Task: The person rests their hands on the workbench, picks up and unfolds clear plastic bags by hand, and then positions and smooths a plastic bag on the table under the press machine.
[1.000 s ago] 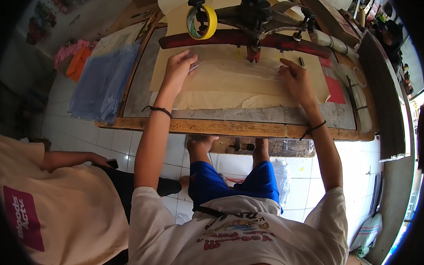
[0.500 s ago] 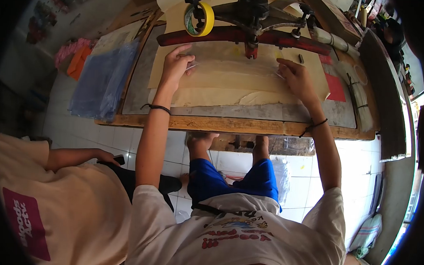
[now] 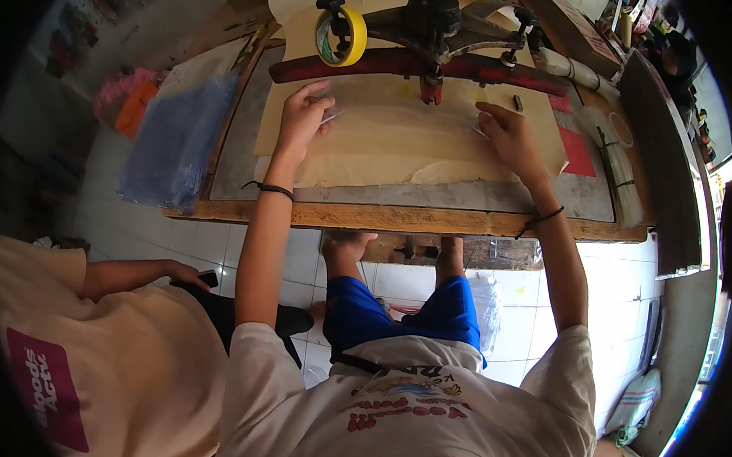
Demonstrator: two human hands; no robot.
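A clear plastic sheet stretches between my two hands above tan paper on the worktable. Its left edge is pinched by my left hand, thumb against fingers, with the index finger pointing forward. On the other side my right hand pinches the right edge. Just beyond both hands a long red bar runs crosswise, carried by a dark metal arm. The sheet's far edge is hard to make out near this bar.
A yellow tape roll hangs on the machine. Clear plastic sheets lie at the left, bundled plastic strips and a red piece at the right. A wooden edge fronts the table. Another person sits at my left holding a phone.
My hands and the plastic sheet stay nearly in place. The whole view has shifted very slightly.
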